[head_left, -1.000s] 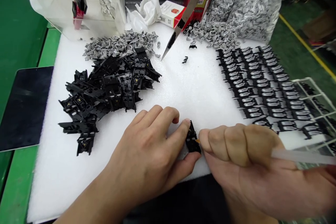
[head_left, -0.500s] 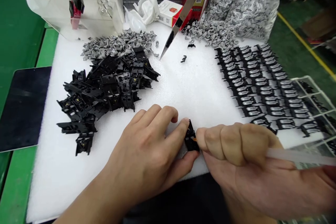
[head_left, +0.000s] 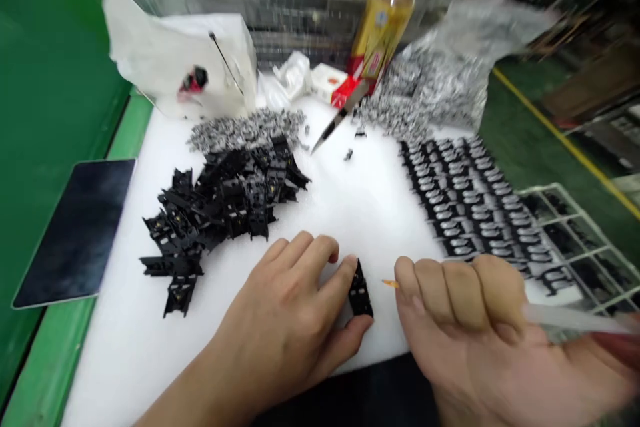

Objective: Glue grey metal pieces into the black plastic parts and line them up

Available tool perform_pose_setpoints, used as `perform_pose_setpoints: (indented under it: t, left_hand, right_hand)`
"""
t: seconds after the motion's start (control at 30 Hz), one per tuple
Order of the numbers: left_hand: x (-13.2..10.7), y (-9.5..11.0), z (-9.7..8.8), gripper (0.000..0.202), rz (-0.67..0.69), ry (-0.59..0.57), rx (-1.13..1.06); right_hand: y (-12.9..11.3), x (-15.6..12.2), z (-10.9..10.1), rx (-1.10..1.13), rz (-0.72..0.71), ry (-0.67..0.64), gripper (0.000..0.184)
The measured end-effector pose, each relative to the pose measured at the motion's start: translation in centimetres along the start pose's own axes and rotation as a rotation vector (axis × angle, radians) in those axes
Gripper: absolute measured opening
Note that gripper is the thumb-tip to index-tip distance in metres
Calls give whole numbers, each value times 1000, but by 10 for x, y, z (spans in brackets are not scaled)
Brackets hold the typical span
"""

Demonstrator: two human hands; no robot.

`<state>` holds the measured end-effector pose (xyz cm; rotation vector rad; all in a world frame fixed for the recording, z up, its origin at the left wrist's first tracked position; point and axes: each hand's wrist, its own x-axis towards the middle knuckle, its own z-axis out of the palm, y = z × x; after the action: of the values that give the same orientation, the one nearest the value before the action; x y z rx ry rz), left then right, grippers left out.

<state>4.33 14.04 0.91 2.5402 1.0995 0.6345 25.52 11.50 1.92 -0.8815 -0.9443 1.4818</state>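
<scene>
My left hand [head_left: 293, 303] is closed on a small black plastic part [head_left: 359, 292], its index finger at the far end and its thumb at the near end. The part rests on or just above the white sheet. My right hand [head_left: 463, 320] forms a fist round a slim tool with an orange pointed tip [head_left: 389, 283] and a whitish translucent shaft [head_left: 570, 317] that leaves the fist on the right. The tip is a little right of the part, not touching it. Most of the tool is hidden in my fingers. A heap of similar black parts [head_left: 220, 203] lies to the left.
Small grey pieces [head_left: 250, 128] are piled behind the heap. A knife [head_left: 340, 119] lies near a bottle [head_left: 383, 27]. Black pieces with grey inserts stand in rows [head_left: 463, 197] on the right, beside a white wire rack [head_left: 575, 220]. A dark tablet [head_left: 75, 233] lies left.
My right hand has pulled the orange tip away to the right from the black part. My left hand keeps its hold. The camera view has shifted, with some blur.
</scene>
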Motion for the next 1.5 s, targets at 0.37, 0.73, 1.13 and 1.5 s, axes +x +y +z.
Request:
perform_pose_setpoints:
  t: [0.37, 0.73, 1.13, 1.5]
  left_hand:
    - [-6, 2, -4, 44, -51, -44, 38]
    - [-9, 1, -1, 43, -101, -109, 16]
    - [-9, -1, 2, 46, -107, -133, 21]
    - [-7, -1, 2, 46, -92, -123, 18]
  right_hand:
    - [-17, 119, 22, -622, -187, -200, 63]
    - [-24, 235, -4, -1217, -428, -284, 27]
    - [-2, 259, 18, -1480, -465, -643, 30]
    - [-21, 247, 25, -1639, -445, -639, 26]
